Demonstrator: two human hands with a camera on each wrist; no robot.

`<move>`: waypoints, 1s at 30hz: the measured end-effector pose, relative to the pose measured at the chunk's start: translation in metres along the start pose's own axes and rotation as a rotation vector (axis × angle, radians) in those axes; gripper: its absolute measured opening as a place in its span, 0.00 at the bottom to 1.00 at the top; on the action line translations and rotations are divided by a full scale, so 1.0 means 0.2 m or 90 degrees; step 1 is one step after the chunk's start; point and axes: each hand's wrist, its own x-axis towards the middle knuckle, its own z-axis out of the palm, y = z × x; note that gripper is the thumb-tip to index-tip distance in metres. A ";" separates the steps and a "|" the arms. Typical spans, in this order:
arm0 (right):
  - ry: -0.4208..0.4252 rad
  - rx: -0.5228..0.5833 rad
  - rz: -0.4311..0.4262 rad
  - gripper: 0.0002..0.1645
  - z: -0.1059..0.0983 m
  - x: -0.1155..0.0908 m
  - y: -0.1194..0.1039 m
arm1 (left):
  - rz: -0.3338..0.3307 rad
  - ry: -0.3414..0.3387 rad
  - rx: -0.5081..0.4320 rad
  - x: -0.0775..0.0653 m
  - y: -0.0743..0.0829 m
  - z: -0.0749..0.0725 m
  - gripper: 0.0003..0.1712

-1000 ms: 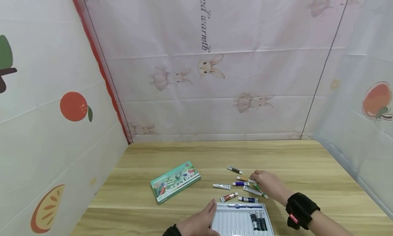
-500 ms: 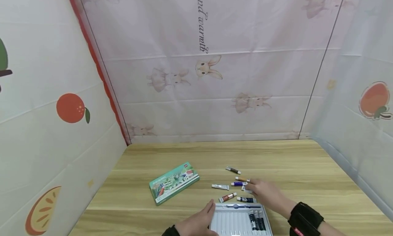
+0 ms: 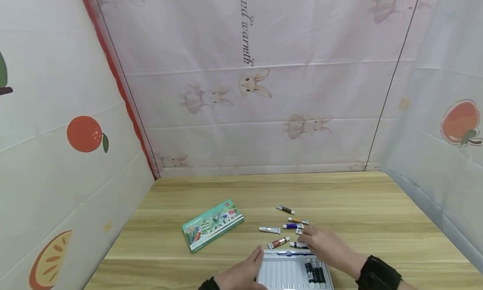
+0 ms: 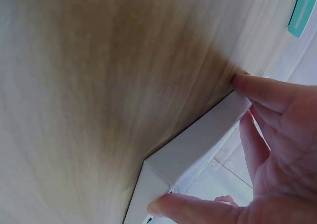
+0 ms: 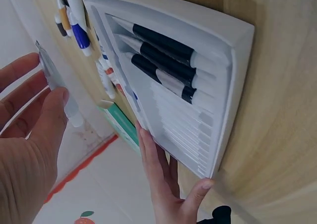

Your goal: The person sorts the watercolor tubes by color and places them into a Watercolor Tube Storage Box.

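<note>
A white plastic tray (image 3: 281, 273) with ridged slots lies at the table's near edge. Three black-banded paint tubes (image 5: 166, 60) rest side by side in its right-hand slots, and a brush (image 3: 288, 253) lies along its far side. My left hand (image 3: 243, 271) holds the tray's left side, thumb and fingers spread along the rim and corner. My right hand (image 3: 328, 246) is just beyond the tray's far right corner. In the right wrist view it pinches a pale, silvery paint tube (image 5: 57, 83) between thumb and fingers; the head view hides most of that tube.
Several loose paint tubes lie behind the tray, among them a brown one (image 3: 279, 242), a purple one (image 3: 292, 226), an ochre one (image 3: 298, 220) and a dark one (image 3: 285, 209). A green box (image 3: 213, 226) lies farther left. Printed cloth (image 3: 226, 147) hangs around the table.
My right hand has moved from the far right tubes toward the tray. The green tube there is no longer visible in the head view. My left hand stays on the tray.
</note>
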 end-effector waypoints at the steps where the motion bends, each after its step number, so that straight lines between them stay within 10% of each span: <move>1: 0.006 0.001 -0.010 0.12 0.00 0.00 -0.01 | 0.001 0.001 0.000 0.00 0.00 0.00 0.50; 30: -0.139 0.134 -0.253 0.16 0.07 -0.10 -0.04 | -0.017 -0.008 -0.035 0.00 0.00 0.00 0.50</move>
